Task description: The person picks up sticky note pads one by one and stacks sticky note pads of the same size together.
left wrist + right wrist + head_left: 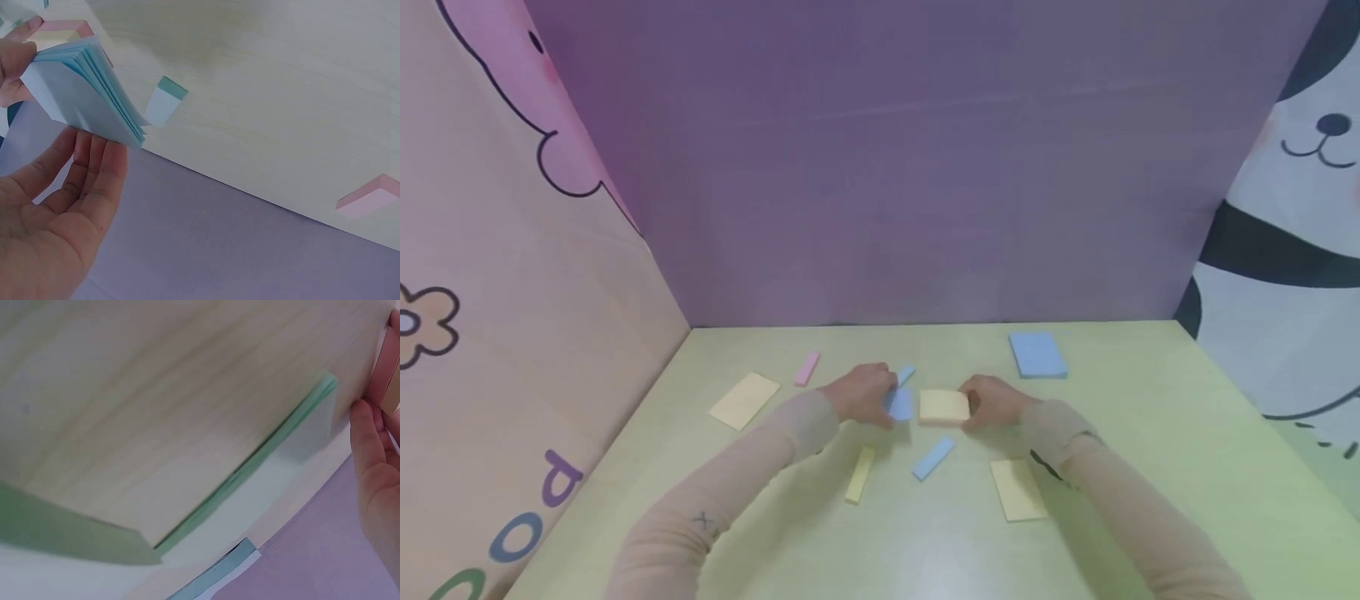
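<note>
My left hand (859, 395) holds a small blue sticky note pad (900, 404) by its edge. In the left wrist view this blue pad (78, 94) stands tilted, its sheets slightly fanned along one side, with the fingertips at its edge. Just to the right, a cream sticky note pad (942, 408) is gripped at its right side by my right hand (998, 402). The right wrist view shows that pad's pink edge (382, 372) between the fingers, partly cut off by the frame. The two pads are close together, with a narrow gap between them in the head view.
Around the hands lie a blue strip pad (906, 375), a pink strip pad (807, 368), a yellow strip pad (860, 476) and another blue strip (933, 458). Larger pads sit farther out: cream (745, 401), blue (1037, 355) and yellow (1018, 491). A purple wall (880, 183) rises behind the table.
</note>
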A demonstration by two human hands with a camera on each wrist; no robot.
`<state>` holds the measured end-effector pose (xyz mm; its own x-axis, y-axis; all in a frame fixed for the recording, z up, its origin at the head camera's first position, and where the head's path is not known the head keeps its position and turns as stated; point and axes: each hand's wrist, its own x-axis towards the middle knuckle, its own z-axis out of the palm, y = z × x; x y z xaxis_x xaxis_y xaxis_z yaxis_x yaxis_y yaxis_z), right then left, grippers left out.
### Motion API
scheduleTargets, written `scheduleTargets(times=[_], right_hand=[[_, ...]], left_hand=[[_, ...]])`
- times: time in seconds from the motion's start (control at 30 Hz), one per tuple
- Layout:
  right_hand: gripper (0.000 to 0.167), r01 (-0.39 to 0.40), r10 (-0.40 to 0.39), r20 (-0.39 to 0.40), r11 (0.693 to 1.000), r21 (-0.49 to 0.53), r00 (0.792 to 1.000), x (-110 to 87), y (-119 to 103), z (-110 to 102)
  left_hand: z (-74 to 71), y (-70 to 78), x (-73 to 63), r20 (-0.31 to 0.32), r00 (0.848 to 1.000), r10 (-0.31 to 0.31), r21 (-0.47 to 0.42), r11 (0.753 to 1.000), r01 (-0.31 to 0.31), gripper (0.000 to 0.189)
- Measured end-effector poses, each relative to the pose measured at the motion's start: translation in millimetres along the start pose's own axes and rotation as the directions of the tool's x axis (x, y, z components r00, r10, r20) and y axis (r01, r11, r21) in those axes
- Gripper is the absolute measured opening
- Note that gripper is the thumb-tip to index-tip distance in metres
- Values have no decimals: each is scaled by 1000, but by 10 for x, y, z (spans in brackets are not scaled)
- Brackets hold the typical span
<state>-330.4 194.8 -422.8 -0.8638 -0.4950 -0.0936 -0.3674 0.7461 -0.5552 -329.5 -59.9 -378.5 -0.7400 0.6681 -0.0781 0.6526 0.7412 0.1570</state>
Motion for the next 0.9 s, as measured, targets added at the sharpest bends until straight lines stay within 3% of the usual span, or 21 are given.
scheduleTargets(times=[0.13,0.37,0.67,0.9], right_hand=[[43,56,-56,-5,998,3,998,17,66,1],[44,-68,68,15,998,-1,998,51,52,35],[43,-79,79,15,997,-22,997,74,78,49],[48,-86,86,12,996,1,996,70,103,58]], left_hand=[[-19,17,63,3,1000,-1,13,1000,1,45],[-80,97,143,14,1000,13,14,1000,-13,44],[-73,190,310,-6,998,61,66,996,-61,44],[-75,271,426,21,999,41,68,997,-42,45]])
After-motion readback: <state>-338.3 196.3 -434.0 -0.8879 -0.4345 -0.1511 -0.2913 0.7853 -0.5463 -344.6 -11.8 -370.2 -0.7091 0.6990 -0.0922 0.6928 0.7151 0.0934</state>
